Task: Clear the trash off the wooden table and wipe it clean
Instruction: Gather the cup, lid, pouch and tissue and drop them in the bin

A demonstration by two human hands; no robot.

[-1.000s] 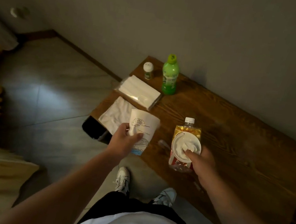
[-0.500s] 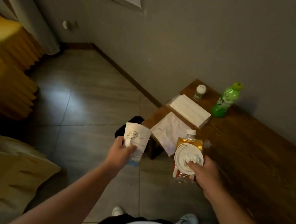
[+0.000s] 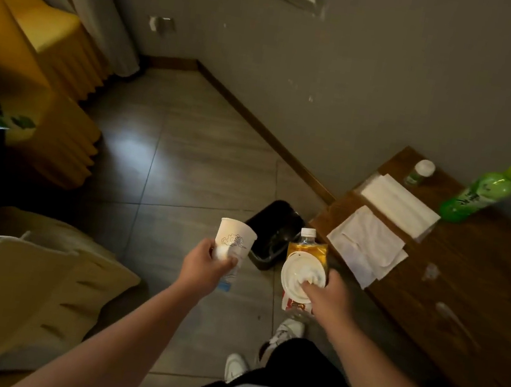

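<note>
My left hand [image 3: 205, 267] grips a white paper cup [image 3: 234, 240] with a line drawing on it, held over the floor. My right hand [image 3: 329, 299] holds a clear bottle of yellow drink [image 3: 307, 249] together with a round white lid [image 3: 298, 274] and a crumpled white scrap pressed against it. Both hands hover just short of a black trash bin [image 3: 275, 229] standing on the floor at the end of the wooden table [image 3: 465, 291]. A white cloth [image 3: 365, 246] lies spread on the table's near corner.
On the table also sit a pack of white tissues [image 3: 400, 203], a green bottle [image 3: 479, 193] and a small white-capped jar [image 3: 421, 171]. A few clear scraps lie on the wood [image 3: 448, 313]. Yellow cushions fill the lower left [image 3: 17, 290]. A grey wall runs behind the table.
Both hands carried the cup and the bottle with lid off the table, leftward, to above the floor beside the black bin. My view turned left, bringing the bin into sight.
</note>
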